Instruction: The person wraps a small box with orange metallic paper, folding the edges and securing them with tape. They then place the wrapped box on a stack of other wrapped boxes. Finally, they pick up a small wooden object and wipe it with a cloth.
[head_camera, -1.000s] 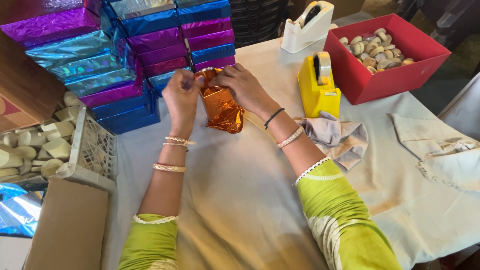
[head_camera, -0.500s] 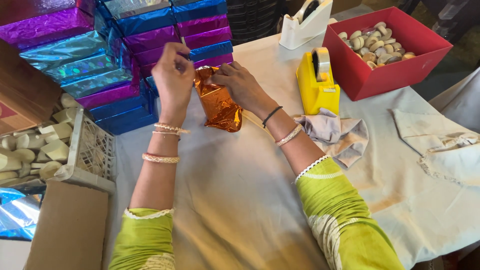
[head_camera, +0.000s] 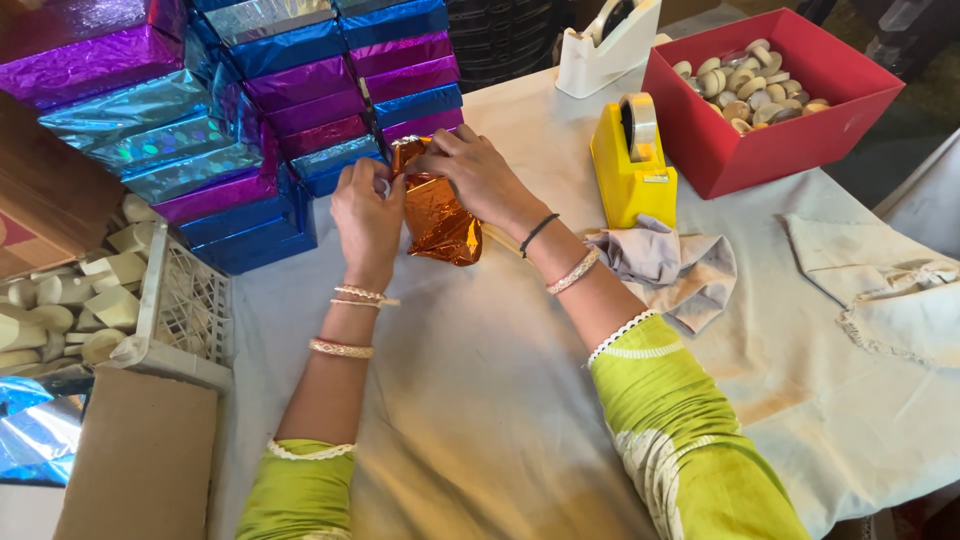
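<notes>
A flat brown cardboard sheet (head_camera: 135, 455) is seen nearest, at the lower left, with a white plastic crate (head_camera: 185, 300) of pale cut blocks just beyond it. The worktop (head_camera: 480, 400) is covered by a cream cloth, and a crumpled grey rag (head_camera: 670, 265) lies on it to the right of the forearms. Further in, a small parcel wrapped in shiny orange foil (head_camera: 440, 215) rests on the cloth near the middle. It is gripped on its left side by the left hand (head_camera: 368, 215), whose fingers are curled against the foil, and its top is pressed and pinched by the right hand (head_camera: 475, 175). A yellow tape dispenser (head_camera: 632, 160) stands just right of the parcel. Beyond the hands, stacked boxes wrapped in purple, blue and holographic foil (head_camera: 250, 110) are piled up, touching or nearly touching the parcel's far end. Farthest off, a red open box of round wooden pieces (head_camera: 775, 95) and a white tape dispenser (head_camera: 610, 45) are set.
</notes>
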